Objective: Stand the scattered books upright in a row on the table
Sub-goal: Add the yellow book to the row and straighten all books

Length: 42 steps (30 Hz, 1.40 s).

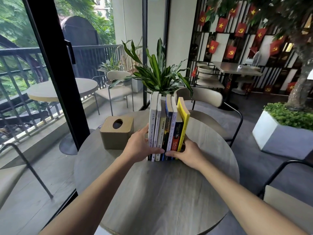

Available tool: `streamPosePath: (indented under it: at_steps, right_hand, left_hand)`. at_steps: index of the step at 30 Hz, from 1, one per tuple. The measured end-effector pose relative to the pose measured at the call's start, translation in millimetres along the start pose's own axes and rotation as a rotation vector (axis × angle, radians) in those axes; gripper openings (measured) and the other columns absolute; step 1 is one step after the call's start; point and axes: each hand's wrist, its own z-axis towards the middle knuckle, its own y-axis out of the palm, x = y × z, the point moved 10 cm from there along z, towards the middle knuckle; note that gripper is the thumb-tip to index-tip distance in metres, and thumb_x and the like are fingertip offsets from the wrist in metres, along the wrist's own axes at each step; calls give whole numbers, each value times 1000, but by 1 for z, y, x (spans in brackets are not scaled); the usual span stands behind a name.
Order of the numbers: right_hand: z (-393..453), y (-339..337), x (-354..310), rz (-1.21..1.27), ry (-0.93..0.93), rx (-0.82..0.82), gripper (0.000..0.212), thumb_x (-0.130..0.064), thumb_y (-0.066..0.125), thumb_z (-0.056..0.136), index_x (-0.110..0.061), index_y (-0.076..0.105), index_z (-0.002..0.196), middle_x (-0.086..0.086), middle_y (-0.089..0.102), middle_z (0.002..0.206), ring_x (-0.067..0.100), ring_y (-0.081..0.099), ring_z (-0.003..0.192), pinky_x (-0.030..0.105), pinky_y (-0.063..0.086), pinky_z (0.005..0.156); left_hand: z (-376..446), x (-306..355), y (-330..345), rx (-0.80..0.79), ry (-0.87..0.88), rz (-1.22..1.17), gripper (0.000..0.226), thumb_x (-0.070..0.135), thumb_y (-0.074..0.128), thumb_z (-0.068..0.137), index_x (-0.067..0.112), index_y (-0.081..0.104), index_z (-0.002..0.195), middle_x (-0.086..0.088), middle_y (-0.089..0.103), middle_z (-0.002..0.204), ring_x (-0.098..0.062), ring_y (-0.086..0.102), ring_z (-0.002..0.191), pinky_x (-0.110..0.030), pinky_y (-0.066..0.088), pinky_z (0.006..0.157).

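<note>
Several books [166, 131] stand upright in a tight row near the middle of the round grey table [160, 192], spines facing me. A white book [153, 119] is at the left end and a yellow book [183, 122] at the right end, its top leaning slightly right. My left hand [140, 146] presses against the left side of the row, thumb across the lower spines. My right hand [188, 154] presses against the right side at the base, fingers across the lower spines. The row is squeezed between both hands.
A tan tissue box [116, 131] sits on the table left of the books. A potted plant [157, 73] and a beige chair [208, 106] stand behind the table. A glass door [50, 82] is on the left, a white planter [281, 136] on the right.
</note>
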Motion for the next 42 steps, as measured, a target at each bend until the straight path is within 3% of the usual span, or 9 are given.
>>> streamPosePath:
  at_steps: [7, 10, 12, 15, 22, 26, 29, 34, 42]
  right_hand:
    - [-4, -1, -4, -32, -12, 33, 76, -41, 85, 70, -25, 50, 135, -1, 66, 128, 17, 61, 115, 28, 49, 92]
    - [-5, 0, -6, -62, -13, 23, 74, -43, 83, 72, -24, 50, 136, -1, 66, 128, 18, 62, 116, 27, 49, 91]
    - [-5, 0, -8, -80, -19, 22, 73, -43, 82, 73, -24, 49, 136, -1, 66, 128, 18, 62, 114, 24, 47, 88]
    - [-5, 0, -9, -109, -20, 18, 72, -44, 81, 74, -23, 50, 136, -1, 66, 129, 18, 62, 114, 22, 45, 86]
    - [-4, -1, -9, -123, -35, 24, 72, -44, 81, 74, -24, 49, 136, -2, 65, 130, 19, 61, 117, 24, 46, 89]
    - [-2, 1, -8, -119, -45, 18, 70, -46, 80, 75, -27, 49, 135, -4, 64, 131, 18, 61, 118, 28, 48, 93]
    - [1, 5, -8, -119, -49, 10, 71, -48, 80, 75, -29, 48, 135, -5, 65, 131, 17, 61, 118, 28, 48, 93]
    - [5, 7, -8, -103, -57, 8, 72, -53, 79, 73, -36, 46, 135, -11, 65, 128, 11, 60, 114, 23, 44, 89]
    - [7, 8, -4, -92, -54, 9, 72, -54, 79, 72, -34, 48, 133, -10, 66, 126, 8, 60, 107, 24, 47, 88]
  left_hand:
    - [0, -3, -1, 19, 17, 27, 91, 41, 94, 59, 27, 52, 140, 10, 68, 117, 7, 57, 81, -9, 42, 61]
    - [-1, -3, -2, 23, 27, 68, 92, 46, 92, 60, 25, 52, 140, 10, 65, 116, 1, 59, 88, -10, 43, 66]
    - [0, -3, -4, 48, 36, 177, 96, 57, 87, 61, 26, 49, 143, 4, 61, 125, -14, 55, 113, -23, 48, 86]
    - [-1, -1, -12, 101, 29, 416, 107, 77, 76, 58, 33, 41, 149, -3, 41, 148, -25, 23, 139, -43, 32, 111]
    - [0, 14, -28, 185, 142, 746, 115, 99, 54, 48, 39, 46, 145, -5, 34, 148, -28, 22, 134, -45, 23, 110]
    - [11, -4, -31, 68, 96, 723, 121, 105, 45, 40, 44, 46, 144, -3, 13, 161, -34, 0, 148, -61, 9, 117]
    - [18, -15, -30, -26, 59, 687, 126, 105, 46, 38, 43, 43, 147, 0, 5, 164, -31, -8, 149, -63, 6, 118]
    - [22, -20, -31, -54, 75, 608, 117, 100, 56, 41, 49, 43, 145, 2, 10, 163, -27, 2, 147, -57, 12, 116]
    - [19, -8, -23, -36, 119, 536, 103, 87, 69, 51, 33, 56, 138, -1, 36, 153, -22, 27, 140, -46, 23, 115]
